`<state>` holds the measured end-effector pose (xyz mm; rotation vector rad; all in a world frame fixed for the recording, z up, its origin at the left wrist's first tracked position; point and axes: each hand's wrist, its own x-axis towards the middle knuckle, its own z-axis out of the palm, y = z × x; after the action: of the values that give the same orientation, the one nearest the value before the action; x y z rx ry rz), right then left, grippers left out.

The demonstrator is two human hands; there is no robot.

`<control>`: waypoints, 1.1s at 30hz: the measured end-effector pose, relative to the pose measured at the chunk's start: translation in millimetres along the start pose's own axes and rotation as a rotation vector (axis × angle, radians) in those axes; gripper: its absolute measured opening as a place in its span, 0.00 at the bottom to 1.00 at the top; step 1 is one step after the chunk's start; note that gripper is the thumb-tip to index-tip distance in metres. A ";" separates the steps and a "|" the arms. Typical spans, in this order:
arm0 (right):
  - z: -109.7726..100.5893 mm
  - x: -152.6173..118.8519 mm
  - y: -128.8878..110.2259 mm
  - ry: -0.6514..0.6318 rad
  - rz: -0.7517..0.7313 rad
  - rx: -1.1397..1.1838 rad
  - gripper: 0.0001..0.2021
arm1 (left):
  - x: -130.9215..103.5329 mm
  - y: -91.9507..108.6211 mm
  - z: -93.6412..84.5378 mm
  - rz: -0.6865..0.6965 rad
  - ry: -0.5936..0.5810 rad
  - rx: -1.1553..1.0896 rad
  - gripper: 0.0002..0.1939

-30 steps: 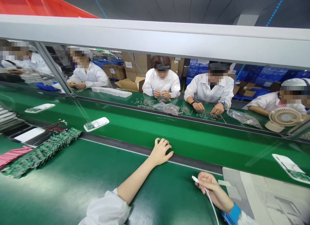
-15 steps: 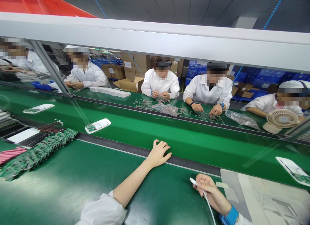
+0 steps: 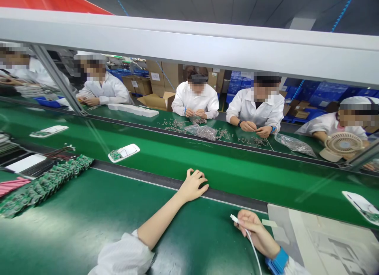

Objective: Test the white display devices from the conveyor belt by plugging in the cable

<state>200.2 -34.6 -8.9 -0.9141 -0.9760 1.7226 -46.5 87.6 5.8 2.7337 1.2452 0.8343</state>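
My left hand (image 3: 194, 185) rests on the dark edge strip (image 3: 166, 181) beside the green conveyor belt, its fingers apart and nothing in them. Over the green worktop at the lower right, my right hand (image 3: 251, 227) pinches a white USB cable (image 3: 252, 245) just behind its plug, which points up and left. The cable runs down out of view. On the belt, a white device shell (image 3: 124, 152) with a green circuit board in it lies left of my left hand. A second such shell (image 3: 361, 206) is at the far right, cut off by the frame.
A row of green circuit boards (image 3: 49, 184) lies at the left, near pink strips (image 3: 13, 185). Another white shell (image 3: 49, 131) is farther left on the belt. Co-workers in white coats sit across, with bags of small parts (image 3: 203, 131) and a fan (image 3: 343, 144).
The shells on the belt have shifted slightly to the right. Both my hands keep nearly the same pose. One co-worker's hands across the belt have come together.
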 end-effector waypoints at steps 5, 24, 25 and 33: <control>1.4 0.2 -1.0 0.009 0.002 0.001 0.02 | -0.5 -0.9 -0.2 -0.001 0.002 -0.003 0.13; -0.6 0.3 -1.7 -0.002 0.036 -0.034 0.05 | -30.4 -91.9 -37.5 -0.558 0.249 0.179 0.15; -0.8 0.6 -1.3 -0.005 0.040 -0.029 0.05 | -36.9 -107.6 -48.0 -0.615 0.265 0.212 0.16; 4.7 1.3 -4.6 0.037 0.038 0.006 0.08 | -72.2 -211.0 -136.6 -0.873 0.086 0.378 0.23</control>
<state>197.3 -33.2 -3.1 -0.9630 -0.9346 1.7334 -297.1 153.9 40.0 1.9582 2.5109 0.6379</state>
